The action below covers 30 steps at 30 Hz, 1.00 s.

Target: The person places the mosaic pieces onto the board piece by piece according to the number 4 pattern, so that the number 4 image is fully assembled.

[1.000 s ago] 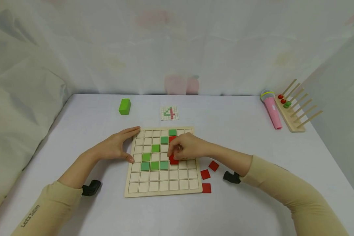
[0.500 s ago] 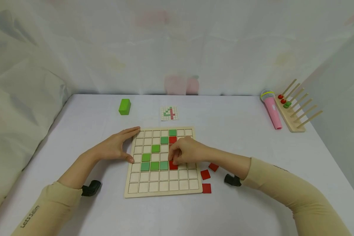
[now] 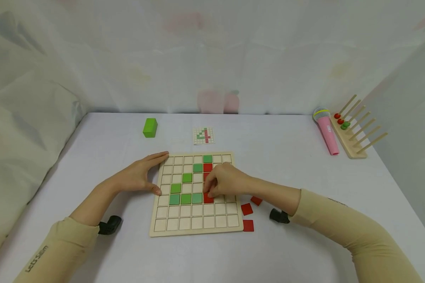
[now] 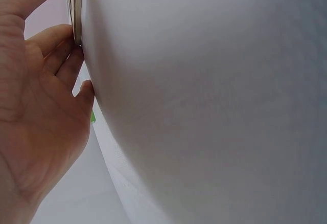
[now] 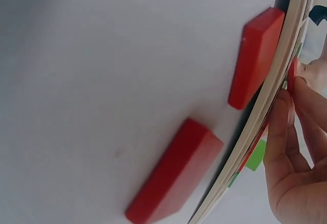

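Note:
A wooden grid board (image 3: 185,224) lies on the table, with green tiles (image 3: 185,199) forming a stepped line and a row. Red tiles (image 3: 207,168) run down one column under the topmost green one; the fingers hide part of that column. My right hand (image 3: 226,180) pinches a red tile (image 3: 208,198) at the cell right of the green row. In the right wrist view this red tile (image 5: 292,74) stands tilted on the board between thumb and fingers. My left hand (image 3: 138,175) rests with spread, fairly straight fingers against the board's left edge.
Loose red tiles (image 3: 246,209) lie by the board's right edge. Behind the board are a small pattern card (image 3: 203,136) and a green block (image 3: 150,128). A pink toy microphone (image 3: 327,133) lies beside a wooden peg rack (image 3: 354,137) with beads at the far right.
My right hand has lowered the red tile slightly toward the front, into line with the green row. The left hand and the board stay in place.

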{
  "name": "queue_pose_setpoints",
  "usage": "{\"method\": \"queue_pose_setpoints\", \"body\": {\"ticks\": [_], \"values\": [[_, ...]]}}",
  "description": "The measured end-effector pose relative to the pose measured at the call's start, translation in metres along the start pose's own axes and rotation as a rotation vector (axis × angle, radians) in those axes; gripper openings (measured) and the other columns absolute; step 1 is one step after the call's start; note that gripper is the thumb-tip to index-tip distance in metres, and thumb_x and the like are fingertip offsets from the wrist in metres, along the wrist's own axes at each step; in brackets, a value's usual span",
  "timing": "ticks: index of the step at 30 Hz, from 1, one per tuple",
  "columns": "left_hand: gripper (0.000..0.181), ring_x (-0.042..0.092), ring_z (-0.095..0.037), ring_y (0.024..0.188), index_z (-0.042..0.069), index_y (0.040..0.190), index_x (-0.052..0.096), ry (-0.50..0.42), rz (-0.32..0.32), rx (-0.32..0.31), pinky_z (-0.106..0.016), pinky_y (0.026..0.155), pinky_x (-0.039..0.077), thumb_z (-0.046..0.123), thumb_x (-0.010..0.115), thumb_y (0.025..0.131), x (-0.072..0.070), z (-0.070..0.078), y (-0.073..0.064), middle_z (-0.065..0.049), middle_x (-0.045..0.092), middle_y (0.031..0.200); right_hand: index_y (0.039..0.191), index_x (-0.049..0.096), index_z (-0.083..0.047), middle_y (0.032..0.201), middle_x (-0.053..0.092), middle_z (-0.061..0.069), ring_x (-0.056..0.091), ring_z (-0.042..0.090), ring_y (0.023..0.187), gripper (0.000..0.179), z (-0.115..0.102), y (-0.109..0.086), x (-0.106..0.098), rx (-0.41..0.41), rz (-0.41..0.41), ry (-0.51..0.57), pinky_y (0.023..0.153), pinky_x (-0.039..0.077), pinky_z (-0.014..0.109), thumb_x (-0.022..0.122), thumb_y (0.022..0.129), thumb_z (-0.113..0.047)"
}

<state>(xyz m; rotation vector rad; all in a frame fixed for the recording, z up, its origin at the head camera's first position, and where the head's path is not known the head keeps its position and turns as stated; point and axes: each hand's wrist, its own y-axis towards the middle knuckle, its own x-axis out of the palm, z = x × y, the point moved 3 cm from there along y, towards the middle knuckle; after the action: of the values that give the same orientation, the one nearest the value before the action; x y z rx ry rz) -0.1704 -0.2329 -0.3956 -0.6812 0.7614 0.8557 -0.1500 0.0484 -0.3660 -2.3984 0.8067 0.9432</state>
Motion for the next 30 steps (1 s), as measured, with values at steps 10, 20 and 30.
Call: {"method": "queue_pose_setpoints", "body": {"ticks": [10,20,30], "values": [[0.125,0.018,-0.037,0.154,0.016,0.159,0.023,0.006,-0.001,0.001,-0.06,0.121,0.023,0.048,0.091,0.059,-0.001,-0.001,0.001,-0.007,0.021,0.167,0.083,0.081,-0.018,0.077,0.075,-0.01,0.059,0.0,0.071,0.007,-0.001,0.0,0.001,0.017,0.024,-0.054,0.067,0.049,0.016,0.081,0.08,-0.013],[0.124,0.018,-0.037,0.154,0.017,0.159,0.023,-0.005,-0.001,0.003,-0.06,0.121,0.023,0.048,0.091,0.059,0.0,-0.001,0.001,-0.007,0.021,0.167,0.088,0.08,-0.019,0.083,0.073,-0.011,0.061,0.003,0.075,0.006,0.003,-0.004,-0.007,0.016,0.035,-0.001,0.07,0.052,0.019,0.078,0.083,-0.016],[0.124,0.018,-0.037,0.154,0.016,0.158,0.024,0.004,0.002,0.004,-0.061,0.121,0.023,0.048,0.091,0.059,0.0,-0.001,0.001,-0.006,0.02,0.167,0.093,0.077,-0.017,0.082,0.071,-0.007,0.059,0.006,0.076,0.008,0.019,-0.019,-0.029,0.026,0.091,0.01,0.071,0.052,0.021,0.074,0.085,-0.016]]}}
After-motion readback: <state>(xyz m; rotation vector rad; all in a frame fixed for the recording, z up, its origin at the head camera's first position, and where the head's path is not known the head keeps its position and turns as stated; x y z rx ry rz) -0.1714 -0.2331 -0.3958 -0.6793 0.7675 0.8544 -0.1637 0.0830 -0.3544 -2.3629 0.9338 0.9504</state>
